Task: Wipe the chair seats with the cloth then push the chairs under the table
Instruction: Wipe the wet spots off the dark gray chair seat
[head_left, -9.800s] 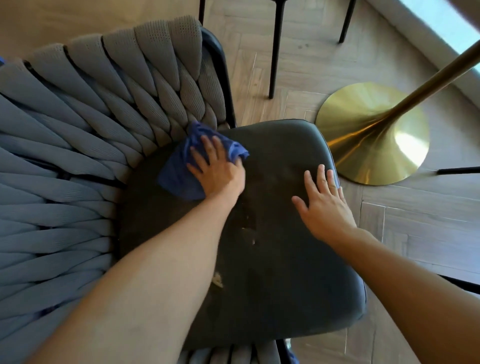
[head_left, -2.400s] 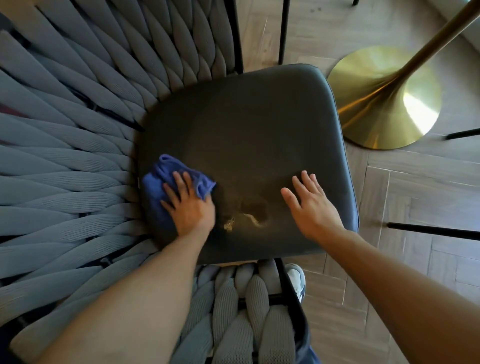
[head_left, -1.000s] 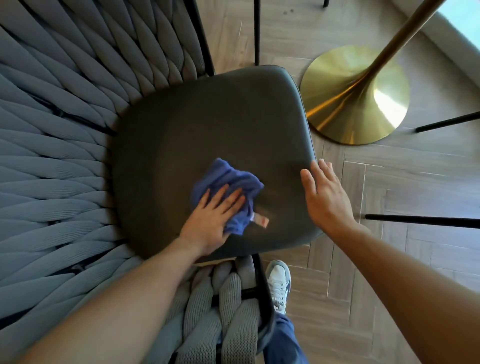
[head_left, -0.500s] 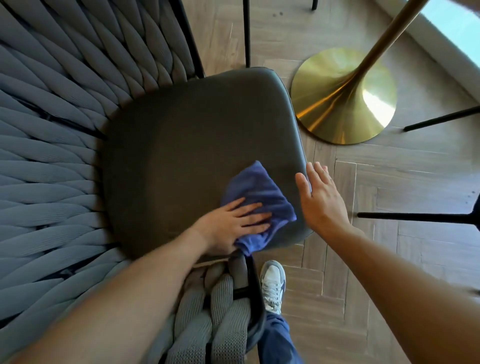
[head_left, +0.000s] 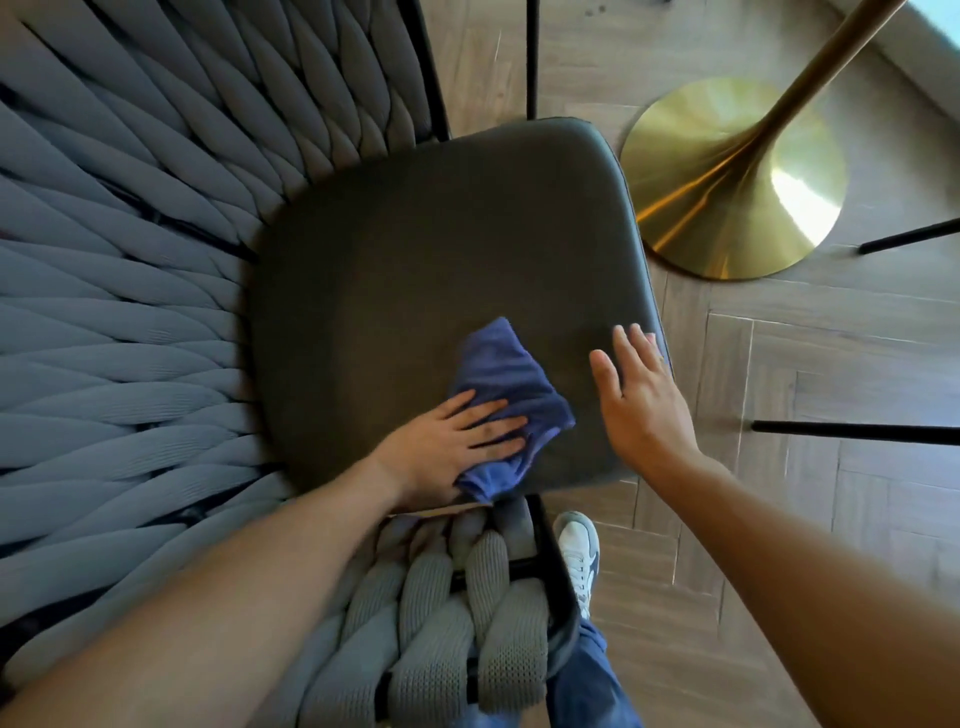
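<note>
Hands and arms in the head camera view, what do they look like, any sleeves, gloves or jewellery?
Both arms are bare from the frame edge to the wrist: no sleeves show. The left hand and right hand wear no gloves, and no rings, watch or bracelet can be seen. Fingers are slim, nails short and unpainted as far as the view tells.

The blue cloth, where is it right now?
In the head view the blue cloth lies on the dark chair seat, near its front right corner, pressed flat under the left hand, with the open right hand just beside it.
</note>
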